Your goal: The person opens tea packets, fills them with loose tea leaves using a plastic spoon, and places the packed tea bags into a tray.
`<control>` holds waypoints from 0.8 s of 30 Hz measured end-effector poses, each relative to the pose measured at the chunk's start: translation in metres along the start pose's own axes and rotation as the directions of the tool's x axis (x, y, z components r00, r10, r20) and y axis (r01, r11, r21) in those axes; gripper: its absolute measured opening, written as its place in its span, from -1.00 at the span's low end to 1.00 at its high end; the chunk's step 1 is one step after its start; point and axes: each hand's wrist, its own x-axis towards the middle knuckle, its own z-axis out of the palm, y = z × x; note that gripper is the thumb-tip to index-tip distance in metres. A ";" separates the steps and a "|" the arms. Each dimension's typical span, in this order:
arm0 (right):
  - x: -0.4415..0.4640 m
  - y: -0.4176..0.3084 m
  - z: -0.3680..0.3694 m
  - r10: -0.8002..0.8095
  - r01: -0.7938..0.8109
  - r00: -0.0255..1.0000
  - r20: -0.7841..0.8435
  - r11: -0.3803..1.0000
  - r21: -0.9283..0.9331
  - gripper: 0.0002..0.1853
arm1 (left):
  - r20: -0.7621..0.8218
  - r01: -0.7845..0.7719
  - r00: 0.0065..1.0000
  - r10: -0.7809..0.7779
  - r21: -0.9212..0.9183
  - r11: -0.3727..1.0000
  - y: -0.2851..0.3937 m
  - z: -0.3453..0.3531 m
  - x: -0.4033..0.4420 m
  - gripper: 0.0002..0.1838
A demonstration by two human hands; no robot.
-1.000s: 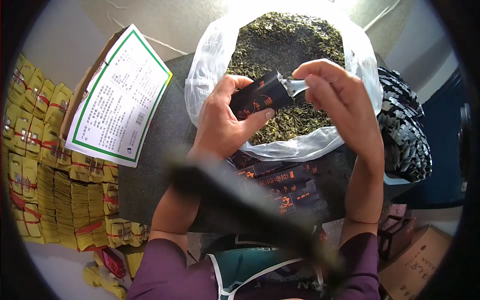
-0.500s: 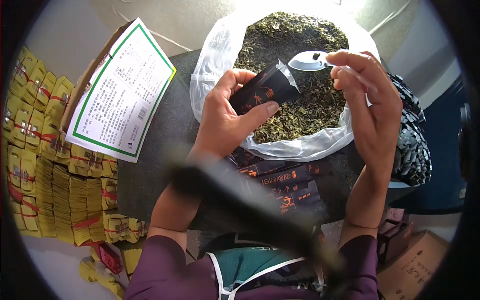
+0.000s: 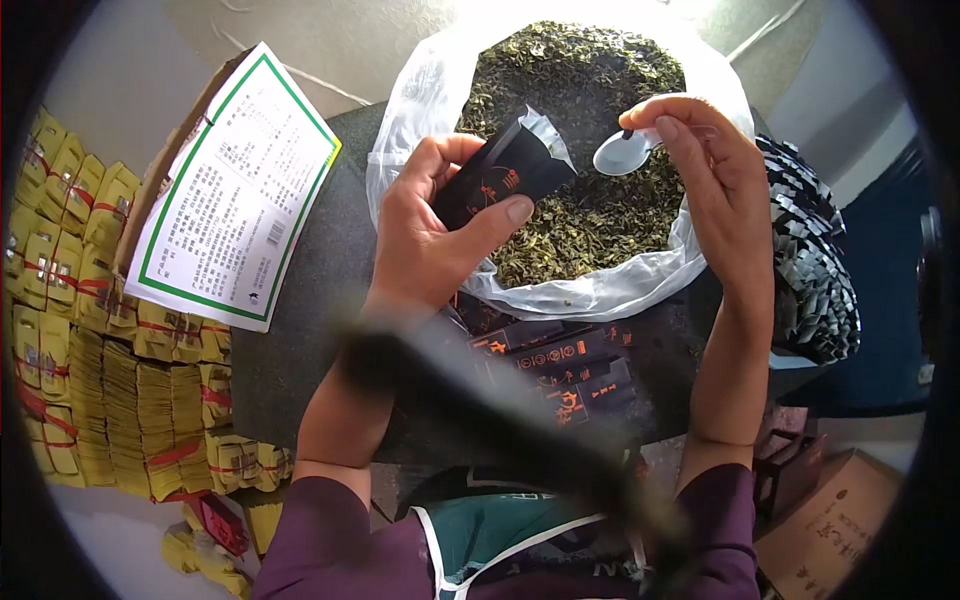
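Note:
My left hand (image 3: 432,235) is wrapped round a black pouch (image 3: 505,175) with orange print, its silvery open mouth tilted up and to the right. In my right hand (image 3: 712,165) is a white spoon (image 3: 620,153), held over the tea leaves with its bowl pointing left, a short way from the pouch mouth. A small dark bit (image 3: 627,134) shows at my index fingertip, by the bowl's upper edge. Beneath both hands, a large clear plastic bag (image 3: 590,300) stands open, filled with dry green-brown tea leaves (image 3: 570,240). The spoon's handle is mostly hidden by my fingers.
Several flat black printed pouches (image 3: 560,365) lie on the dark table (image 3: 290,370) before the bag. At right is a pile of black-and-silver packets (image 3: 815,260). A box with a green-bordered sheet (image 3: 235,190) stands left, beside stacked yellow packets (image 3: 120,400). A blurred dark bar crosses the foreground.
Both hands have shifted a little to the left. The spoon bowl has dropped lower, and the dark bit that lay in it now shows at my right index fingertip.

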 end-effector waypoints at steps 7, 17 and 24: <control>0.001 -0.005 0.001 0.005 -0.005 1.000 0.023 1.000 0.005 -0.76 | 0.005 -0.011 1.000 0.011 -0.013 1.000 0.003 0.001 -0.001 -0.52; 0.006 -0.008 0.001 -0.335 0.354 0.935 0.116 0.872 -0.336 -0.82 | 0.044 0.014 0.999 -0.009 -0.121 0.993 0.006 0.000 -0.006 -0.51; 0.003 -0.015 0.002 -0.267 0.256 0.963 0.032 0.875 -0.412 -0.80 | 0.133 0.080 0.991 -0.032 -0.371 0.925 0.009 0.001 -0.007 -0.50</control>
